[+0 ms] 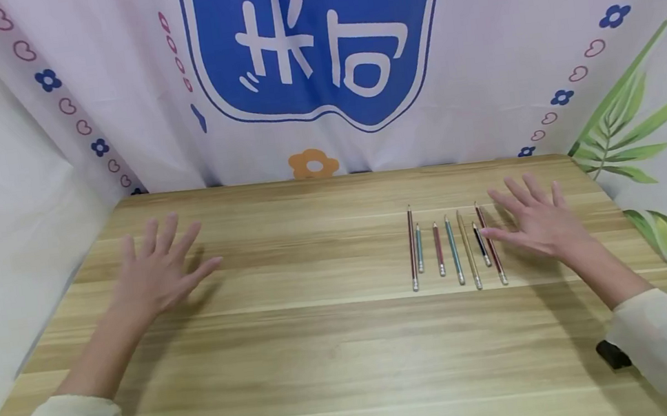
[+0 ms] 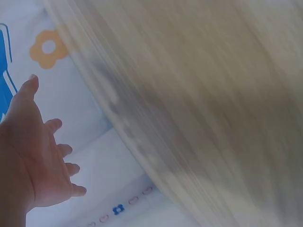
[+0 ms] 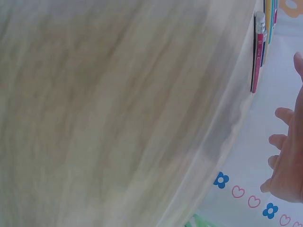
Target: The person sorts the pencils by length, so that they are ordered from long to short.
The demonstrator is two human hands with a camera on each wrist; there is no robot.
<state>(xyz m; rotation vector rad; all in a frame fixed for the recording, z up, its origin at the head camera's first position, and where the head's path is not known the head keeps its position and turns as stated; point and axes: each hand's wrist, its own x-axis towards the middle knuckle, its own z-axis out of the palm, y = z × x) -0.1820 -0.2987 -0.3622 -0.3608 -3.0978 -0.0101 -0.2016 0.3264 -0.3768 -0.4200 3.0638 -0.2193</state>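
A row of pencils lies on the wooden table's right half, tips toward the back and eraser ends toward the front. From the left they run: a long dark red pencil (image 1: 412, 254), a short teal one (image 1: 419, 253), a short reddish one (image 1: 439, 250), a longer teal pencil (image 1: 454, 252), a gold pencil (image 1: 469, 250), a short black pencil (image 1: 479, 243) and a long red pencil (image 1: 496, 257). My right hand (image 1: 538, 221) hovers just right of the row, fingers spread, holding nothing; its thumb overlaps the red pencil in the head view. My left hand (image 1: 160, 274) is spread, empty, over the table's left side.
The wooden table (image 1: 327, 361) ends at a printed curtain (image 1: 480, 79) behind it. White cloth (image 1: 8, 206) hangs along the left, and leaf-patterned cloth (image 1: 661, 126) along the right.
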